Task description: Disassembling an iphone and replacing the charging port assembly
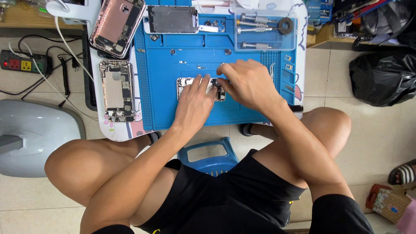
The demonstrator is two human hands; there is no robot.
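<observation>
Opened phone (187, 83), mid blue mat (242, 65): I see my left hand (195, 104) pressing spread fingers flat on it; my right hand (249, 82) curled at its right end, grip unclear. Beyond: screen panel (171, 19), screwdrivers (255, 30). Leftward: two more phone shells (117, 89).

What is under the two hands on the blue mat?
An opened phone body lies on the blue mat, both hands on it: left hand, right hand. Its left end shows; the middle and right end are mostly covered.
</observation>
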